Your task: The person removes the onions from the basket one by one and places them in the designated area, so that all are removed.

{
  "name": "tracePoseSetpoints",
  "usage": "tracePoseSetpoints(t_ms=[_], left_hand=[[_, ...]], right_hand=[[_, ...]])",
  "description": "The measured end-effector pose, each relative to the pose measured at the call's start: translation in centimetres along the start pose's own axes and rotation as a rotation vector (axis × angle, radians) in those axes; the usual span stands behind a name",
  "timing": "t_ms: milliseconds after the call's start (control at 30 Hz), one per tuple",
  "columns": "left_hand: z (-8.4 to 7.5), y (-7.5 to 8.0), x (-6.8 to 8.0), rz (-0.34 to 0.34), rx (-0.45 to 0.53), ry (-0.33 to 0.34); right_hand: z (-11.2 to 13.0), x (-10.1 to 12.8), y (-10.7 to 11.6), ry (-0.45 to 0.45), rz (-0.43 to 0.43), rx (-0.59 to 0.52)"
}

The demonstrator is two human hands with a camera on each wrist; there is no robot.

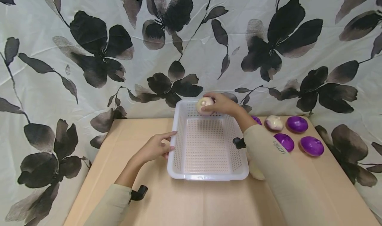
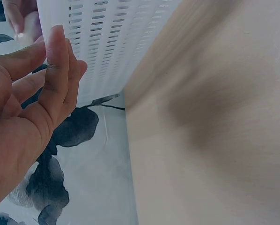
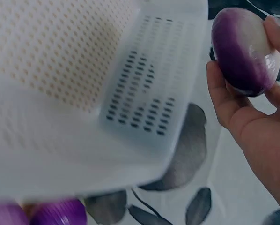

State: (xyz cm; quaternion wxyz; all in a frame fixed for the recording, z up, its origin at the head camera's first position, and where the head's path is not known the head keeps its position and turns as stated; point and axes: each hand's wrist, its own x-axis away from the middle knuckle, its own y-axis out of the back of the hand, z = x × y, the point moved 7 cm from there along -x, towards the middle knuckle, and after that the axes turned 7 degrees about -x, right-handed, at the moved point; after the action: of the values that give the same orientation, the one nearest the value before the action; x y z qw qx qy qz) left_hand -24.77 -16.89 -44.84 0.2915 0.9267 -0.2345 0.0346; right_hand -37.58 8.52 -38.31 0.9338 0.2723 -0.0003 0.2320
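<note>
A white plastic basket [image 1: 208,177] with slotted walls and a perforated bottom stands on the table. Over its far end, my right hand [image 1: 222,104] holds a glossy white-and-purple onion [image 1: 204,106] between thumb and fingers. The right wrist view shows this onion [image 3: 243,51] beyond the rim, its purple side towards the camera. At the basket's left side is my left hand [image 1: 155,147], its extended fingertips at the rim and outer wall. In the left wrist view those fingers [image 2: 58,75] overlap the slotted wall, with nothing gripped between them.
On the right of the table [image 1: 191,206] lie several purple onions [image 1: 311,146] and a whitish one [image 1: 274,123]. A pale, rounded thing [image 1: 256,170] is partly hidden by the right sleeve. Behind the table hangs a white cloth [image 1: 215,70] with dark flowers.
</note>
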Motion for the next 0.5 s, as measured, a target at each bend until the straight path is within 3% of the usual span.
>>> tracePoseSetpoints(t_ms=[133, 500], left_hand=[[0.0, 0.0, 0.0, -0.005, -0.007, 0.007], [-0.1, -0.1, -0.1, -0.007, -0.018, 0.007]], right_hand=[[0.0, 1.1, 1.3, -0.007, 0.018, 0.029], [-1.0, 5.4, 4.5, 0.084, 0.04, 0.058]])
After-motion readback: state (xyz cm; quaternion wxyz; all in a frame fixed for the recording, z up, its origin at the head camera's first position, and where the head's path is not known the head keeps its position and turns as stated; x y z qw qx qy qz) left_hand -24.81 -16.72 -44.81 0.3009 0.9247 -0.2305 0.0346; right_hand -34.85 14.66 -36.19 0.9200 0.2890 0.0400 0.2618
